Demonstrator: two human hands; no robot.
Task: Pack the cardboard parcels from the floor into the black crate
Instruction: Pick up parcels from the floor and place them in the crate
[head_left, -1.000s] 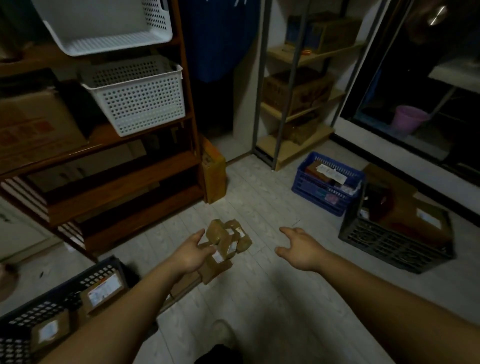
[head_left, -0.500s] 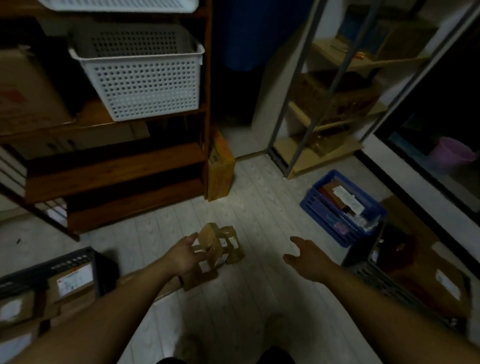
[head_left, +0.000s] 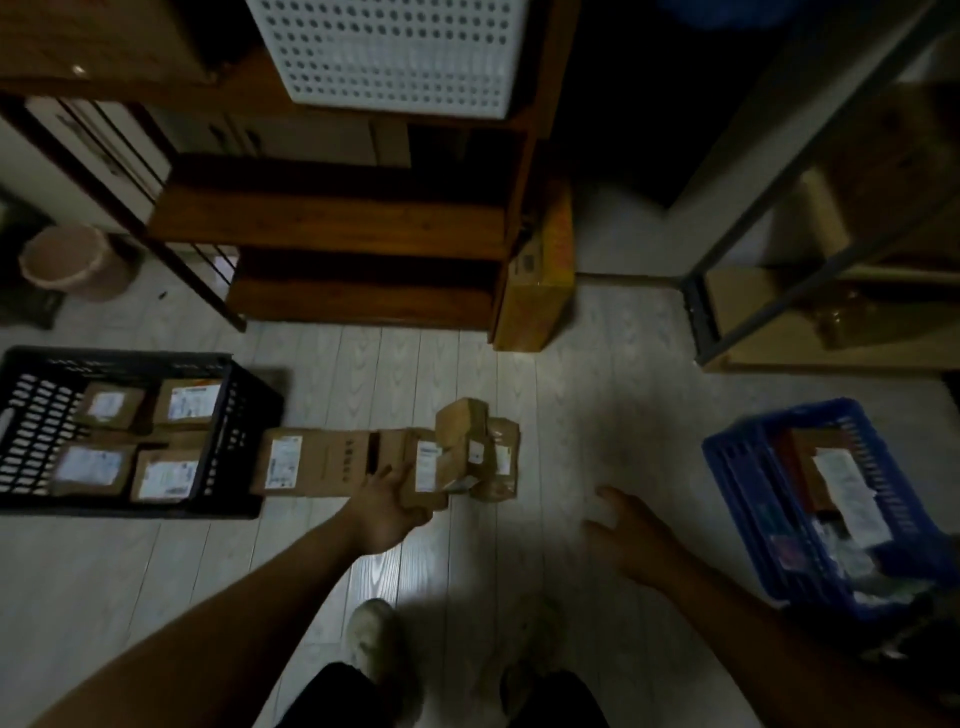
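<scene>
A pile of small cardboard parcels (head_left: 475, 449) with white labels lies on the pale floor at the centre. My left hand (head_left: 385, 512) grips the near-left parcel (head_left: 426, 470) of that pile. A long flat cardboard box (head_left: 317, 460) lies on the floor between the pile and the black crate (head_left: 31, 431) at the left. Several labelled parcels sit inside the crate. My right hand (head_left: 626, 535) hovers open over the floor to the right of the pile, holding nothing.
A blue crate (head_left: 748, 488) filled with packages stands at the right. A wooden shelf unit (head_left: 332, 218) with a white basket (head_left: 395, 52) is behind the pile, a yellow box (head_left: 537, 280) leaning on it. A metal rack (head_left: 737, 270) stands far right, a pink bin (head_left: 72, 260) far left.
The view has tilted down and swung left, bringing the black crate fully into sight. My left hand has closed on a parcel in the pile. My right hand stays open beside it.
</scene>
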